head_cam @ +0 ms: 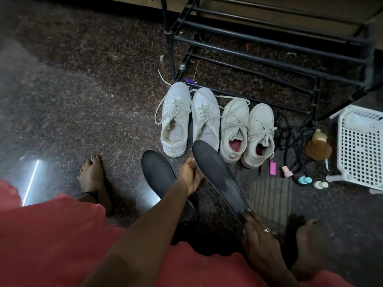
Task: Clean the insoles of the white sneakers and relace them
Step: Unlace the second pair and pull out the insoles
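Observation:
Two pairs of white sneakers stand on the dark floor. The left pair (176,119) has loosened laces, and the right pair (246,131) has red lining. I hold one black insole (219,175) tilted up in front of them. My right hand (259,237) grips its heel end. My left hand (190,175) holds its left edge near the toe, fingers curled on it. A second black insole (157,179) lies on the floor under my left forearm.
A black metal shoe rack (269,48) stands behind the sneakers. At the right are a white plastic basket (360,146), a brown plush toy (318,148), black cords (290,137), small bottles (304,180) and a pink tag (272,166). My bare feet (91,175) rest either side.

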{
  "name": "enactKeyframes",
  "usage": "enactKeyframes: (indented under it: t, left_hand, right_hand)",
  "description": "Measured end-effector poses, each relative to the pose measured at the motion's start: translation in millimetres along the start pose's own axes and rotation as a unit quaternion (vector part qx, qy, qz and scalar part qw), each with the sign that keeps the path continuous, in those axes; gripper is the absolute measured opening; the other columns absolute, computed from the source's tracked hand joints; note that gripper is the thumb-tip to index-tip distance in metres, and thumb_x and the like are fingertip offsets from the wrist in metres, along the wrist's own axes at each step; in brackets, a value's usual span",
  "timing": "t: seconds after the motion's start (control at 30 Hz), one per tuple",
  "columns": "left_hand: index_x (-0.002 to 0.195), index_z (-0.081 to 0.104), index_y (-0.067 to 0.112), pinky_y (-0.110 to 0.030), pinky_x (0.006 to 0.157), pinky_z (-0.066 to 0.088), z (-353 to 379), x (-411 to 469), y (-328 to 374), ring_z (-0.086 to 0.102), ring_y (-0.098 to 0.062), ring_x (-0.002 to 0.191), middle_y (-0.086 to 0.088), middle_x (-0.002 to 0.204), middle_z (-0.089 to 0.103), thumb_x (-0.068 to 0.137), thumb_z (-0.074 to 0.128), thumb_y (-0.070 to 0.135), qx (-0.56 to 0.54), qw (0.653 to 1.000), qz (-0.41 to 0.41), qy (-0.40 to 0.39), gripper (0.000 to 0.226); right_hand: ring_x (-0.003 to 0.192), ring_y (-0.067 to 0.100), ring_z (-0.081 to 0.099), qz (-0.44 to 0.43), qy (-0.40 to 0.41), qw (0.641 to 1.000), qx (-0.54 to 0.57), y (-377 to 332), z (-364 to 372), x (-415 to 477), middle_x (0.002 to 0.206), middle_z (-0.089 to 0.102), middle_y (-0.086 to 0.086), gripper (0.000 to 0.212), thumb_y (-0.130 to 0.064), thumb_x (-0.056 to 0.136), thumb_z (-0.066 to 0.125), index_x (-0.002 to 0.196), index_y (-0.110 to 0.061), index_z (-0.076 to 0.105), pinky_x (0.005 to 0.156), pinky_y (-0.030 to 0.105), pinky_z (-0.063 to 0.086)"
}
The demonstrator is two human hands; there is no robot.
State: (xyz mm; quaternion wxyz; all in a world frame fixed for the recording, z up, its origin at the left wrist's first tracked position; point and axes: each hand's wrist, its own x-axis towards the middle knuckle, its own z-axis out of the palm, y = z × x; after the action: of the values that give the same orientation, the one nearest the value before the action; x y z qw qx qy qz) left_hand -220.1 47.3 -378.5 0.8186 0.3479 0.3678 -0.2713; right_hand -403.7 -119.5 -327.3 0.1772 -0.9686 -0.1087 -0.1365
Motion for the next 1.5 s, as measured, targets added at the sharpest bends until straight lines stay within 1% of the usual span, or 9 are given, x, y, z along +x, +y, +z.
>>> enactKeyframes:
  t: [0.13,0.23,0.33,0.5,0.93,1.07,1.23,1.37,1.5]
  left_hand:
    - [0.132,0.049,0.009,-0.022,0.071,0.048,-25.4,-2.9,-10.2,0.061,-0.011,0.071,-0.002,0.092,0.06,0.1,0.031,0.006,0.002,0.993,0.053,0.106,0.037]
    - [0.138,0.043,0.004,-0.019,0.085,0.046,-43.2,-7.7,-15.6,0.064,-0.011,0.099,-0.007,0.113,0.063,0.1,0.032,0.004,0.063,0.985,0.066,0.15,0.039]
    - [0.129,0.054,0.007,-0.015,0.056,0.045,-56.0,-8.8,-21.7,0.059,-0.001,0.058,0.007,0.072,0.064,0.099,0.038,0.008,0.212,0.961,0.052,0.172,0.034]
    - [0.128,0.056,0.022,-0.034,0.08,0.049,-60.5,-22.4,-20.4,0.062,-0.029,0.097,-0.011,0.107,0.067,0.093,0.043,0.007,0.571,0.796,0.086,0.182,0.04]
    - [0.139,0.045,0.02,-0.028,0.102,0.042,-68.0,-24.1,-12.9,0.057,-0.023,0.118,-0.01,0.125,0.063,0.083,0.061,0.0,0.579,0.781,0.108,0.206,0.061]
    - [0.14,0.043,0.025,-0.033,0.102,0.042,-62.7,-20.7,1.8,0.056,-0.028,0.118,-0.012,0.126,0.062,0.083,0.059,0.004,0.648,0.729,0.103,0.198,0.063]
    - [0.135,0.05,0.02,-0.037,0.084,0.046,-17.1,-40.0,15.2,0.059,-0.036,0.103,-0.017,0.109,0.066,0.09,0.043,0.006,0.671,0.673,0.18,0.253,0.047]
    - [0.118,0.064,0.012,-0.025,0.074,0.041,49.2,-34.6,24.2,0.063,-0.03,0.095,-0.013,0.104,0.069,0.094,0.047,0.012,0.628,0.696,0.308,0.166,0.029]
    - [0.117,0.066,0.013,-0.029,0.087,0.044,112.8,-2.1,32.8,0.063,-0.028,0.102,-0.01,0.111,0.069,0.094,0.05,0.015,0.674,0.638,0.364,0.08,0.028]
  right_hand:
    - [0.113,0.031,0.055,-0.029,-0.094,0.995,-0.014,7.5,24.6,-19.5,0.104,0.068,0.02,0.036,-0.019,0.101,0.013,0.097,-0.004,0.045,0.072,0.031,0.056]
    - [0.106,0.037,0.062,-0.036,-0.15,0.988,-0.026,4.5,42.3,-26.7,0.107,0.066,0.023,0.038,-0.017,0.1,0.008,0.095,-0.005,0.044,0.088,0.033,0.05]
    - [0.103,0.04,0.063,-0.032,-0.179,0.983,-0.039,6.8,58.1,-39.2,0.106,0.066,0.025,0.023,-0.011,0.096,0.022,0.095,-0.004,0.044,0.094,0.035,0.045]
    - [0.1,0.039,0.065,-0.02,-0.26,0.965,-0.023,7.5,69.1,-50.9,0.104,0.067,0.024,0.021,-0.011,0.077,0.037,0.096,-0.005,0.043,0.09,0.039,0.05]
    - [0.104,0.032,0.064,0.094,-0.392,0.915,0.038,-8.2,94.2,-1.7,0.11,0.062,0.014,0.018,-0.018,0.073,0.045,0.09,-0.014,0.047,0.067,0.036,0.059]
    - [0.135,0.026,0.034,0.116,-0.469,0.875,0.032,-8.6,82.1,11.2,0.149,0.03,0.008,0.041,-0.023,0.091,0.053,0.13,-0.01,0.05,0.103,0.039,0.041]
    - [0.054,0.015,0.065,0.113,-0.289,0.95,0.024,5.5,55.3,40.2,0.082,0.066,-0.008,0.029,-0.042,0.078,0.042,0.07,-0.025,0.065,0.036,0.021,0.043]
    - [0.058,0.027,0.063,0.237,-0.128,0.963,0.028,39.3,28.7,116.9,0.07,0.064,0.008,0.029,-0.027,0.087,0.049,0.072,-0.01,0.066,0.046,0.027,0.045]
    - [0.087,0.033,0.059,0.272,-0.07,0.956,0.082,78.9,20.7,189.2,0.094,0.062,0.02,0.017,-0.009,0.09,0.055,0.091,0.003,0.067,0.073,0.034,0.037]
